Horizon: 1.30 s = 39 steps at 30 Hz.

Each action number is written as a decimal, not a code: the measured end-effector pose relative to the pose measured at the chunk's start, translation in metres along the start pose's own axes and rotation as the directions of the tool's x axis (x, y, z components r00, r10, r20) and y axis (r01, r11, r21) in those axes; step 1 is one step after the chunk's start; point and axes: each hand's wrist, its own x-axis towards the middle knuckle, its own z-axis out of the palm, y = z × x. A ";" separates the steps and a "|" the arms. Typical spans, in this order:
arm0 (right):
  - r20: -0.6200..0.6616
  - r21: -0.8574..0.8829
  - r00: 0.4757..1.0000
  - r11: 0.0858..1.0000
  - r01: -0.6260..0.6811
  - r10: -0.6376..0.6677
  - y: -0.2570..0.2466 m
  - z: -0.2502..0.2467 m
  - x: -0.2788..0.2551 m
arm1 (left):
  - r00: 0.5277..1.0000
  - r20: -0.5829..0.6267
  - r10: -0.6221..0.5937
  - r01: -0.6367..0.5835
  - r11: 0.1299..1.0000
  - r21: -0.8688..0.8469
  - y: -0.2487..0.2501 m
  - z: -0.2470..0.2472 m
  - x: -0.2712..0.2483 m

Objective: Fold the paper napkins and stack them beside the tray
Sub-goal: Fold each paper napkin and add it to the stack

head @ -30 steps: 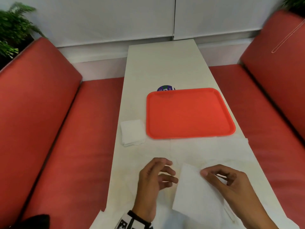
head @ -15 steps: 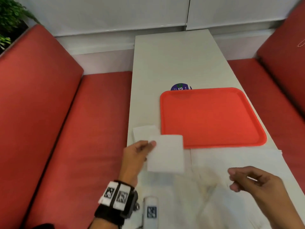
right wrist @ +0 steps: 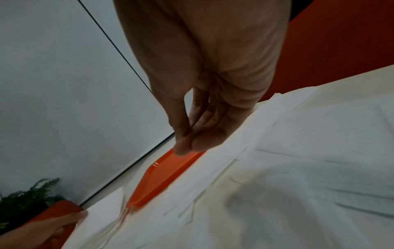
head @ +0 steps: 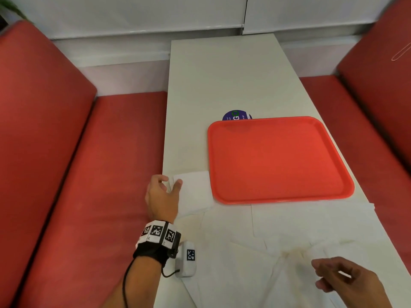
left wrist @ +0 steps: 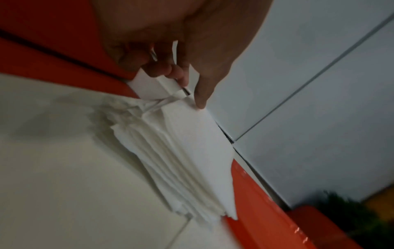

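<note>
An orange tray [head: 287,199] lies on the white table. Against its left side sits a stack of folded white napkins [head: 196,193], also shown in the left wrist view as the stack [left wrist: 187,160] beside the tray's rim [left wrist: 266,219]. My left hand [head: 171,181] holds the top folded napkin on the stack at its left edge, thumb on top and fingers curled at the edge [left wrist: 187,91]. Several unfolded napkins [head: 289,230] are spread over the near table. My right hand [head: 318,274] hovers above them, fingers loosely curled, holding nothing [right wrist: 187,146].
Red padded benches [head: 100,163] run along both sides of the narrow table [head: 222,74]. A round purple sticker [head: 236,115] shows behind the tray. A white wall closes the far end. The table's left edge runs just beside the stack.
My left hand took the folded napkin from the near centre, carried it left and forward, and set it on the stack. The right hand let go and stayed near the spread napkins.
</note>
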 end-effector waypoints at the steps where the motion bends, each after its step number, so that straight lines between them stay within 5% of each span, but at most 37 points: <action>1: -0.002 -0.014 1.000 1.000 -0.005 0.005 0.001 0.000 0.000 | 0.998 -0.019 0.057 -0.055 0.996 0.075 0.002 -0.001 -0.002; 3: -0.002 -0.022 1.000 0.999 -0.026 0.026 0.003 0.000 0.001 | 0.970 0.006 0.244 -0.238 0.937 0.254 0.009 -0.002 -0.009; 5: -0.015 -0.023 1.000 0.999 -0.028 0.027 0.005 0.000 0.002 | 0.926 0.198 0.322 -0.374 0.857 0.353 0.019 -0.001 -0.017; 8: -0.012 -0.048 1.000 0.999 -0.019 0.018 0.012 0.000 0.003 | 0.828 0.544 0.134 -0.444 0.749 0.491 0.028 0.010 -0.020; 10: -0.004 -0.049 1.000 0.999 -0.011 0.010 0.015 0.000 0.004 | 0.789 0.612 0.047 -0.458 0.710 0.536 0.026 0.017 -0.017; 19: 0.002 -0.033 0.999 0.998 0.045 -0.045 0.023 -0.014 0.016 | 0.798 0.597 0.079 -0.448 0.742 0.500 0.013 0.014 -0.005; 22: 0.001 -0.041 0.998 0.997 0.067 -0.067 0.029 -0.019 0.020 | 0.798 0.526 0.294 -0.579 0.618 0.532 0.012 0.008 -0.014; 25: -0.069 -0.055 0.987 0.988 0.143 -0.147 0.035 -0.026 0.025 | 0.744 0.440 0.503 -0.668 0.543 0.509 0.011 0.007 -0.031; 28: -0.107 -0.171 0.948 0.945 0.280 -0.300 0.045 -0.040 0.032 | 0.773 0.498 0.395 -0.630 0.575 0.522 0.002 0.010 -0.042; 32: -0.072 -0.593 0.862 0.717 0.367 -0.501 0.082 -0.041 0.047 | 0.786 0.548 0.287 -0.591 0.612 0.526 -0.017 0.016 -0.036; 36: 0.108 -0.693 0.869 0.590 0.414 -0.483 0.102 -0.033 0.056 | 0.789 0.562 0.247 -0.579 0.604 0.547 -0.009 0.015 -0.038; 39: 0.190 -0.688 0.891 0.591 0.421 -0.413 0.109 -0.019 0.055 | 0.794 0.529 0.299 -0.590 0.588 0.553 0.002 0.010 -0.045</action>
